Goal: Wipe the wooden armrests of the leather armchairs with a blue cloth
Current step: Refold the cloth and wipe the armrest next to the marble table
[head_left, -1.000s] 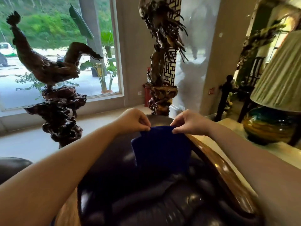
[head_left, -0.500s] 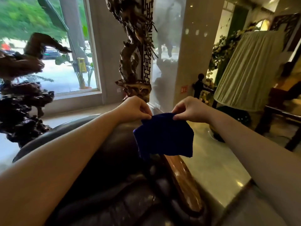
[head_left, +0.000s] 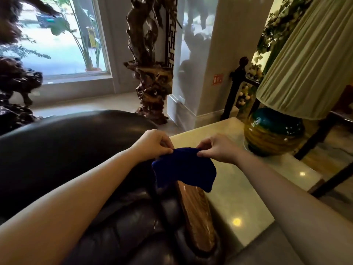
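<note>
Both hands at centre frame pinch the top edge of a dark blue fabric cloth (head_left: 184, 170): left hand (head_left: 152, 144) grips its upper left corner with thumb and fingers, right hand (head_left: 216, 148) grips the upper right corner. The cloth hangs limp between them, its lower edge over the near end of the glossy brown wooden armrest (head_left: 196, 215), contact unclear. The armrest runs down toward lower centre along the right side of the black tufted leather armchair (head_left: 76, 146). Right of it, a pale polished stone bench (head_left: 238, 197) carries a green-and-amber ceramic lamp base (head_left: 273, 131) under a pleated cream shade (head_left: 309, 60). A gnarled carved wood sculpture (head_left: 150, 69) stands upper centre.
</note>
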Available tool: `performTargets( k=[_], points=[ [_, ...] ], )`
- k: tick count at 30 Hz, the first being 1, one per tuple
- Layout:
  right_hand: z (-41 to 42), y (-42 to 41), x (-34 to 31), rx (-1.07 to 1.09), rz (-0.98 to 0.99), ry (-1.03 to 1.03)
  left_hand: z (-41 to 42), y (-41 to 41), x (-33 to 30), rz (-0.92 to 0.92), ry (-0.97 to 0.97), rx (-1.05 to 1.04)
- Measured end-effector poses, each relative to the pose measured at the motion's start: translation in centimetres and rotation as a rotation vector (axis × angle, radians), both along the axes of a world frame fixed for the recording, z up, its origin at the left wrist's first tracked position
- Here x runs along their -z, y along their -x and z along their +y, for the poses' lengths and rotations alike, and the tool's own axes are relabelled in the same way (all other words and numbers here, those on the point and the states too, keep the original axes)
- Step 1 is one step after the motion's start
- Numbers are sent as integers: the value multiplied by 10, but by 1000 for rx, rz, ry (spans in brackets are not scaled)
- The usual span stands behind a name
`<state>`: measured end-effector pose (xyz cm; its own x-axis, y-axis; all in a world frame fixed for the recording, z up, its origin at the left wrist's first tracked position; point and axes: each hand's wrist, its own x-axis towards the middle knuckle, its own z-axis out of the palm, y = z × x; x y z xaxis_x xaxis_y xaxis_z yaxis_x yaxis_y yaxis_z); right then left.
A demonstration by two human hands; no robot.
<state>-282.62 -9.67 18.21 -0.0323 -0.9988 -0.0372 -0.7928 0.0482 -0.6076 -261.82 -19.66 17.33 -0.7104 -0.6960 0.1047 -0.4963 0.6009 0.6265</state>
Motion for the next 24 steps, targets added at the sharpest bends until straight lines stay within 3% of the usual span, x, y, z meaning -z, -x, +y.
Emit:
performTargets(
  k=[5, 19, 24],
  points=[
    [-9, 49, 72, -42, -72, -92, 6, 46, 62, -77, -64, -70],
    [-36, 133, 339, -200, -97, -399, 40, 126, 329, -215, -427, -401],
    [-76, 139, 394, -131, -86, -390, 8, 137, 383, -150, -476, -487]
  ],
)
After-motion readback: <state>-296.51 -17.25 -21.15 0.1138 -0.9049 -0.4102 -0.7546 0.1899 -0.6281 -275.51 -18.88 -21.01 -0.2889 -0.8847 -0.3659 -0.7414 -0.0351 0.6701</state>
